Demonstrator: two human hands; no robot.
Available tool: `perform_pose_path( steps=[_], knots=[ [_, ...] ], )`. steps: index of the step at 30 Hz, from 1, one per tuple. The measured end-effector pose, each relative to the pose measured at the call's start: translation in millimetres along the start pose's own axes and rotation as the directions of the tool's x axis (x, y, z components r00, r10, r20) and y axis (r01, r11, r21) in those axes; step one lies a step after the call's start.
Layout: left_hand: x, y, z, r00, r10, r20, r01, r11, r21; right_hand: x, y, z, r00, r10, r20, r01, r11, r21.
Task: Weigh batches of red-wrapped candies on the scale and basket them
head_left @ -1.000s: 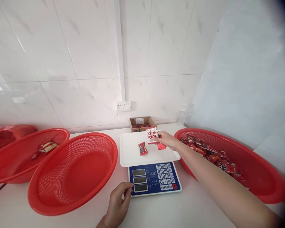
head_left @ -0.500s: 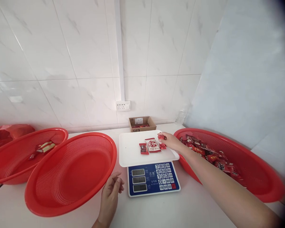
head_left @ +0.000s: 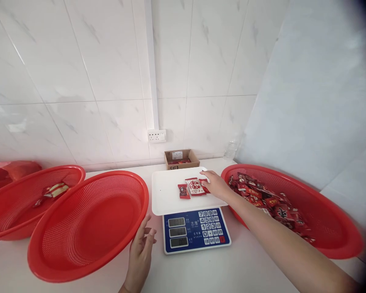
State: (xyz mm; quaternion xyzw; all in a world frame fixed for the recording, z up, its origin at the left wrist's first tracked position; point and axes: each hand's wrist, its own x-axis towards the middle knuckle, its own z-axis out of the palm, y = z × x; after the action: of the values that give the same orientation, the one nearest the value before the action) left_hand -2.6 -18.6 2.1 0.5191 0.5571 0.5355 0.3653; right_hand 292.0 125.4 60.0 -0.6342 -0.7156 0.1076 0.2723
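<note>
A blue electronic scale [head_left: 196,230] with a white weighing tray [head_left: 167,196] stands on the counter. On the tray lie a small dark red packet [head_left: 183,191], a red-and-white snack packet [head_left: 195,186] and a red packet partly under my fingers. My right hand [head_left: 215,185] lies over the tray's right side, fingers stretched flat on those packets. My left hand [head_left: 140,255] rests on the counter beside the empty red basket [head_left: 88,224], fingers apart and touching its rim.
A red basket [head_left: 295,207] at the right holds several red packets. At the left, another red basket [head_left: 24,203] has a few packets inside. A small cardboard box [head_left: 181,158] and a clear bottle [head_left: 230,149] stand by the tiled wall, under a socket [head_left: 157,136].
My right hand set the red-and-white packet down on the tray, then laid a small red one beside it and flattened. My left hand slid left from the scale and opened against the basket.
</note>
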Motion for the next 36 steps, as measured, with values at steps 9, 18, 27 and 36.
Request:
perform_pose_path(
  steps=[9,18,27,36],
  knots=[
    [4,-8,-2.1,0.993,-0.002,0.116,-0.002,0.999,0.034,-12,-22,31,0.976,-0.199,0.084,0.199,0.98,0.005],
    [3,-7,-0.8,0.988,0.011,0.151,-0.01,1.0,-0.009,-11,-19,7,0.989,-0.138,-0.059,0.142,0.988,0.063],
    [-2,-2,3.5,0.974,0.06,0.217,-0.068,0.997,0.029,-43,-29,-21,0.985,-0.106,0.137,0.068,0.964,0.256],
    [-1,-2,3.5,0.964,0.08,0.255,-0.095,0.995,0.044,-61,-23,-3,0.952,-0.265,0.15,0.242,0.958,0.155]
  ],
)
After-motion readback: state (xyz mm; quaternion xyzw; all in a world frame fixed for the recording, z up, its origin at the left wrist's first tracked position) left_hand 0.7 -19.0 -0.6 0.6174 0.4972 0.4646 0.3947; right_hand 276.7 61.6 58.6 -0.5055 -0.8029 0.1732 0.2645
